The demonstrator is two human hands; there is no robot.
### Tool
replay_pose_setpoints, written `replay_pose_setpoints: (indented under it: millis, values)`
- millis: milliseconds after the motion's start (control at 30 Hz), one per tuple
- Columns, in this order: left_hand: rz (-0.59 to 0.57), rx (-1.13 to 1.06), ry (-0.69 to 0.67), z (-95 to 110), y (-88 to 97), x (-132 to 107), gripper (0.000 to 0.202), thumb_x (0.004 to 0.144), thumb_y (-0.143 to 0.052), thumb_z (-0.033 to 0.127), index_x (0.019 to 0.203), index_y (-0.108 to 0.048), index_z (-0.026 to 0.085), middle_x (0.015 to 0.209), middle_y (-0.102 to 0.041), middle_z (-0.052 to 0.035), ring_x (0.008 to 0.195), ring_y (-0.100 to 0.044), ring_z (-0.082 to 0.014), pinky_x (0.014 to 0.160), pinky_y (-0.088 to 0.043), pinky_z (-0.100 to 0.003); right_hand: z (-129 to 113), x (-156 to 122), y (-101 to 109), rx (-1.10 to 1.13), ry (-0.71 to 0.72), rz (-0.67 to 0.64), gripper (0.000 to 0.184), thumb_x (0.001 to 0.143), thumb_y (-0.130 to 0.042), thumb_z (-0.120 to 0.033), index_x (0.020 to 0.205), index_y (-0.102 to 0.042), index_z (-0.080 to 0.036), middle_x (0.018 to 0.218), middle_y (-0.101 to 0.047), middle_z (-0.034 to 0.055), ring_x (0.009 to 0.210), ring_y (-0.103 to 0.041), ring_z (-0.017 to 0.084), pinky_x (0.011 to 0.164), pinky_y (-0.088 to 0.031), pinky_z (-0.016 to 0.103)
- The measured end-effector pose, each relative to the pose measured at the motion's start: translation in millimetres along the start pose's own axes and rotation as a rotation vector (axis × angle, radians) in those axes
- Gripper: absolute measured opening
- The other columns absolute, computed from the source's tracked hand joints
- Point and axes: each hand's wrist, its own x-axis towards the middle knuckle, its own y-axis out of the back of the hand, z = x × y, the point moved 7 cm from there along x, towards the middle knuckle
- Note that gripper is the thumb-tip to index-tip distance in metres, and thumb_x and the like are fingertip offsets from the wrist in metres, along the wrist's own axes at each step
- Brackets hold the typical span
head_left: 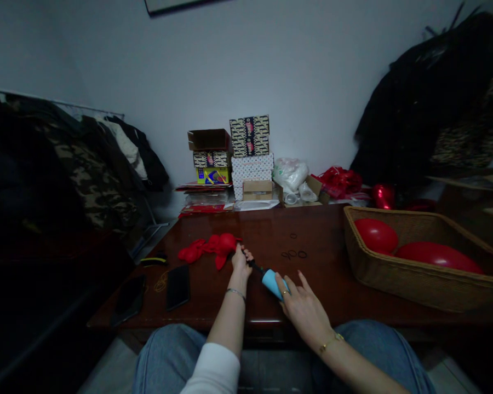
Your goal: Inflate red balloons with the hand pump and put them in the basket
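My left hand point(241, 261) is closed around the neck of a limp red balloon point(227, 243), held at the black nozzle of a blue hand pump point(269, 279). My right hand point(299, 303) grips the blue body of the pump, fingers partly spread over it. More flat red balloons point(193, 253) lie in a heap on the dark wooden table point(320, 273), just left of my left hand.
A wicker basket point(414, 273) at the right holds two inflated red balloons point(377, 235). A few black rubber rings point(294, 254) lie mid-table. Two dark phones point(178, 286) lie at the left. Stacked boxes point(250, 158) and bags line the far edge. Coats hang on both sides.
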Motion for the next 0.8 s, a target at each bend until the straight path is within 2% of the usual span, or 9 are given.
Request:
replay_pose_setpoints:
  millis: [233,367,533,800]
  values:
    - [0.0,-0.013,-0.013,20.0,3.5,8.9,0.028,0.086,-0.051,0.036,0.07,-0.04,0.017,0.051,-0.031,0.0079,0.034,-0.028,-0.0009,0.031,-0.019,-0.01,8.4,-22.4,10.0,0.069,0.015,0.006,0.057,0.081,-0.05,-0.019,0.135,-0.034,-0.012,0.119,-0.057,0.014,0.101,-0.059,0.018,0.11,-0.02,0.045]
    - [-0.002,-0.05,0.012,14.3,3.7,5.1,0.031,0.085,-0.052,0.04,0.069,-0.039,0.017,0.052,-0.031,0.0081,0.034,-0.027,-0.0008,0.03,-0.019,-0.01,11.8,-27.2,8.7,0.087,0.013,0.001,0.056,0.081,-0.05,-0.019,0.134,-0.035,-0.012,0.116,-0.059,0.013,0.103,-0.058,0.018,0.111,-0.019,0.045]
    - [-0.014,-0.082,0.046,8.0,4.0,0.1,0.027,0.089,-0.046,0.032,0.069,-0.04,0.017,0.051,-0.029,0.0082,0.034,-0.026,-0.0009,0.03,-0.018,-0.011,12.8,-27.3,3.8,0.073,0.007,-0.014,0.056,0.08,-0.05,-0.019,0.134,-0.035,-0.01,0.112,-0.061,0.0128,0.101,-0.059,0.018,0.111,-0.018,0.044]
    - [-0.025,-0.042,0.033,-9.6,5.7,-11.8,0.027,0.088,-0.048,0.032,0.068,-0.038,0.017,0.051,-0.032,0.0077,0.034,-0.029,-0.0019,0.033,-0.022,-0.013,0.2,-2.2,2.0,0.012,0.008,0.019,0.05,0.08,-0.05,-0.017,0.129,-0.042,-0.01,0.104,-0.064,0.0125,0.093,-0.062,0.019,0.11,-0.022,0.045]
